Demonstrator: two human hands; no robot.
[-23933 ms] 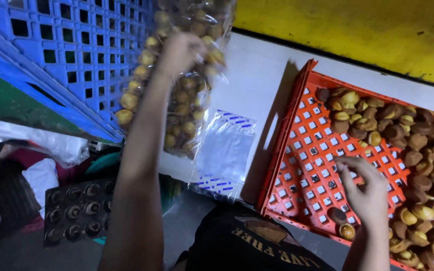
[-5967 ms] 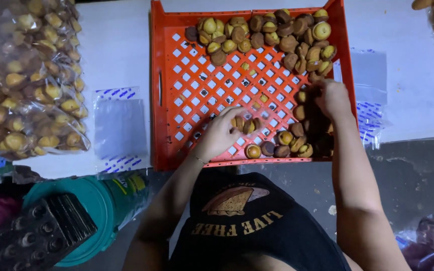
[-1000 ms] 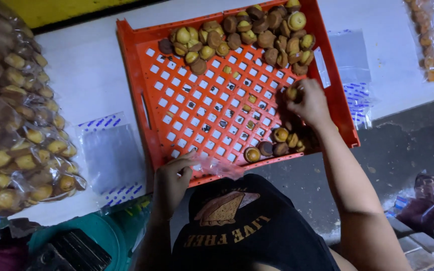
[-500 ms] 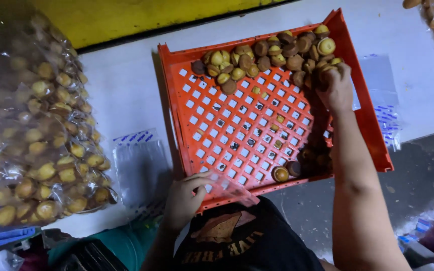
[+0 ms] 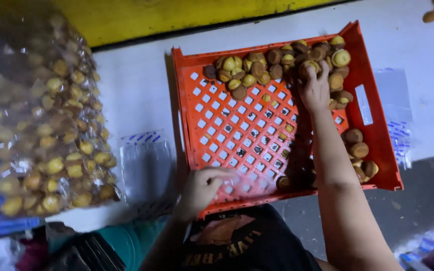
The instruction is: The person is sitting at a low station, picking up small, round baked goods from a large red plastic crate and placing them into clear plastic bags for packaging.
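Small round brown and yellow cakes (image 5: 277, 62) heaped at the far end of an orange crate (image 5: 237, 135) on the white worktop (image 5: 136, 95), right hand (image 5: 315, 88) curled over them, left hand (image 5: 202, 188) pinching a clear bag (image 5: 244, 180) at the near rim, filled bag of cakes (image 5: 41, 125) on the left, empty flat bags (image 5: 144, 163) beside the crate.

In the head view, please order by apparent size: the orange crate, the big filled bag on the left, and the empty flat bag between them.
1. Orange crate and filled bag: look alike; the bag is nearer the camera, so unsure.
2. Empty flat bag: clearly smallest.
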